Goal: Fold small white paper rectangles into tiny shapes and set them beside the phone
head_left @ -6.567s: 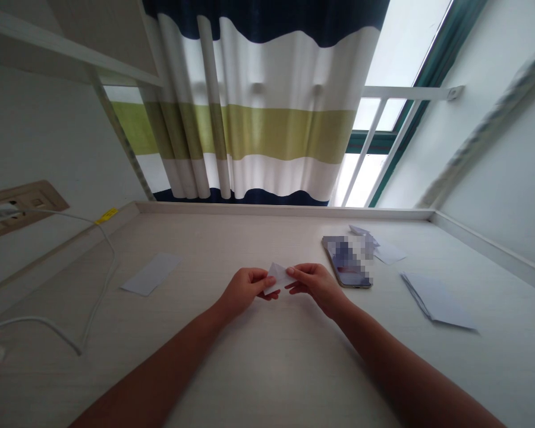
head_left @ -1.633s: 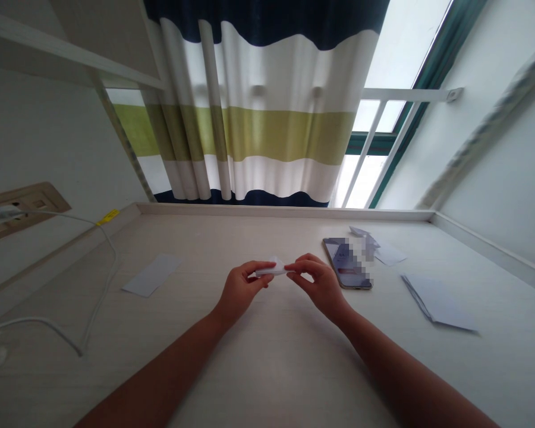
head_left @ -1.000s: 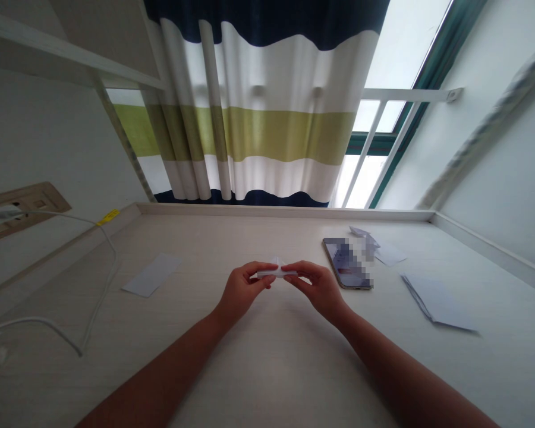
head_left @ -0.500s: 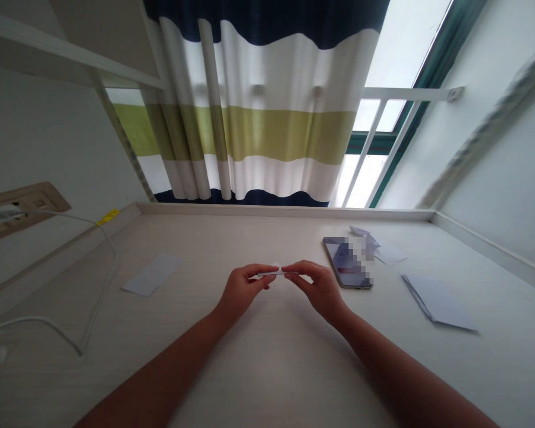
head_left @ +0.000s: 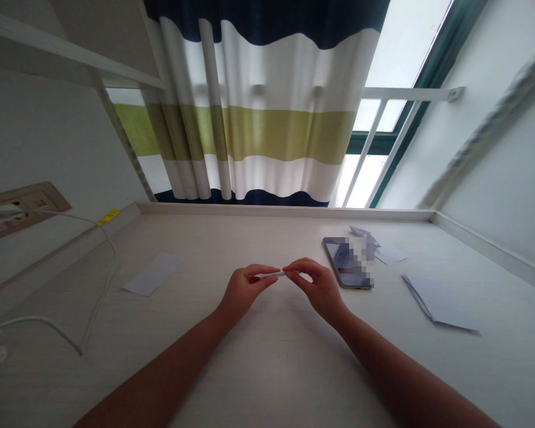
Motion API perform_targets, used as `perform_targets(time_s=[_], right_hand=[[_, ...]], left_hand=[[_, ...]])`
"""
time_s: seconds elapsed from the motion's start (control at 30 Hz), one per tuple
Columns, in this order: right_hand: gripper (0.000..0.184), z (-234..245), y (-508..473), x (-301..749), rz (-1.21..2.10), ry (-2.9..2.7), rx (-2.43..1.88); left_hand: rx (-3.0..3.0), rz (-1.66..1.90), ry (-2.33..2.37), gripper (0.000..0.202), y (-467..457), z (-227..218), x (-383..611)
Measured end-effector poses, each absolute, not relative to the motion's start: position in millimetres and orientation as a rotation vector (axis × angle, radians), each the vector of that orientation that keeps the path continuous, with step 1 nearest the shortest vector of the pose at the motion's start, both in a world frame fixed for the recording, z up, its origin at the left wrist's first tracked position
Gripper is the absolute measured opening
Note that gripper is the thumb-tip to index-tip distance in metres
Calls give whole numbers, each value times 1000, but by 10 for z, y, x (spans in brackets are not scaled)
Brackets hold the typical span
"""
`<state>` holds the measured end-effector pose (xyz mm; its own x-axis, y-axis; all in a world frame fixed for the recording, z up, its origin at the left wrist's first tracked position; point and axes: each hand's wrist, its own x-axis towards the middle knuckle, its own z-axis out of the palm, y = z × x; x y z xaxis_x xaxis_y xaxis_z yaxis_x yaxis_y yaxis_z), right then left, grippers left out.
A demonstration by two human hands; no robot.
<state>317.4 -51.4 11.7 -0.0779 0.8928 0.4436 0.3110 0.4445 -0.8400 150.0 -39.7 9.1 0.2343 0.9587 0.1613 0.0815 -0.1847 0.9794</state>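
Thumb and fingers of my left hand [head_left: 246, 285] pinch one end of a small folded piece of white paper [head_left: 271, 274]. The other end is pinched by my right hand [head_left: 315, 284], so the paper spans the short gap between my fingertips. It is seen nearly edge-on, and the fingers cover much of it. Both hands are over the middle of the pale wooden desk [head_left: 267, 368]. Just right of my right hand lies a phone [head_left: 342, 261], its screen partly blurred out.
A white paper slip [head_left: 153, 274] lies at left, a stack of white paper [head_left: 441, 302] at right. Behind the phone are folded paper [head_left: 361, 233] and another sheet [head_left: 391, 254]. A white cable [head_left: 111, 279] runs from a wall socket [head_left: 40, 199]. A raised rim [head_left: 285, 212] edges the desk.
The fingertips of both hands have shifted slightly and come closer together on the paper. The small white peak that stood above it no longer shows.
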Motion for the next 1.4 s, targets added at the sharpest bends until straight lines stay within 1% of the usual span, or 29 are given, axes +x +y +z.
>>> perform_targets(time_s=[0.1, 0.23, 0.57, 0.77, 1.0, 1.2, 1.4], right_hand=[[6, 108, -509, 3167, 731, -1581, -1074], [7, 99, -495, 3166, 841, -1535, -1086], [19, 63, -464, 3170, 1121, -1380, -1138], [19, 67, -450, 3179, 1191, -1288, -1124], [14, 91, -443, 3183, 1256, -1189, -1074], [18, 70, -445, 3194, 1337, -1162, -997], [16, 89, -458, 3188, 1325, -1154, -986]], left_hand=[[1536, 1069, 1048, 25, -413, 107, 1494], [1559, 1093, 1069, 23, -421, 110, 1488], [1490, 1111, 1082, 21, -390, 105, 1486], [1414, 1080, 1095, 21, -389, 142, 1498], [1301, 1109, 1020, 23, -385, 130, 1499], [1242, 1142, 1009, 21, -370, 113, 1489], [1228, 1145, 984, 21, -374, 114, 1491]])
